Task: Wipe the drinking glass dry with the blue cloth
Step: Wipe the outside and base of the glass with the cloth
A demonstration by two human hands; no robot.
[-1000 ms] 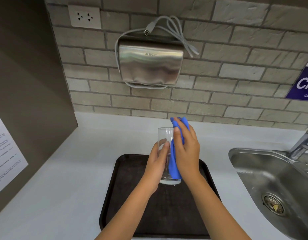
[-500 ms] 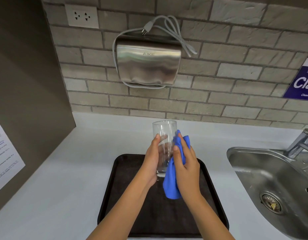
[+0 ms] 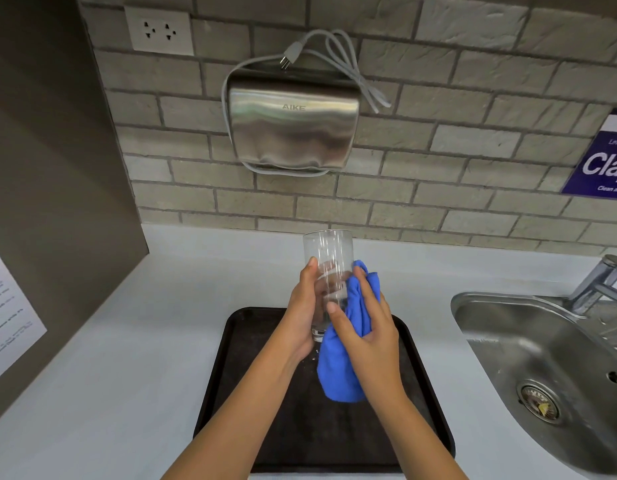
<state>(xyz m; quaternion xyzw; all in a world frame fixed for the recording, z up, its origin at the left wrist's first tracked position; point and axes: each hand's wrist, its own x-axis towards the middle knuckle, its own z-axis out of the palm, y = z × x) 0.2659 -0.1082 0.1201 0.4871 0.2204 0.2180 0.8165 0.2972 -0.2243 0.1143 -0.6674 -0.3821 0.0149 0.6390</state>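
The tall clear drinking glass [image 3: 327, 271], held upright above the dark rectangular tray [image 3: 265, 427], looks light, rigid, breakable and probably slick, so we judge the lower wall the safest hold. Our left hand [image 3: 301, 317] grips it there, while our right hand [image 3: 365, 327] presses the soft blue cloth [image 3: 345, 368] against its side. Around us lie a pale countertop [image 3: 127, 341], a steel sink [image 3: 528, 358] and a brick wall [image 3: 438, 150].

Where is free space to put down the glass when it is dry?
The white counter lies bare between the grey side wall and the dark tray. A narrower bare strip runs between tray and sink. The tray's near part is free; its far part sits under both hands, the glass and the blue cloth.
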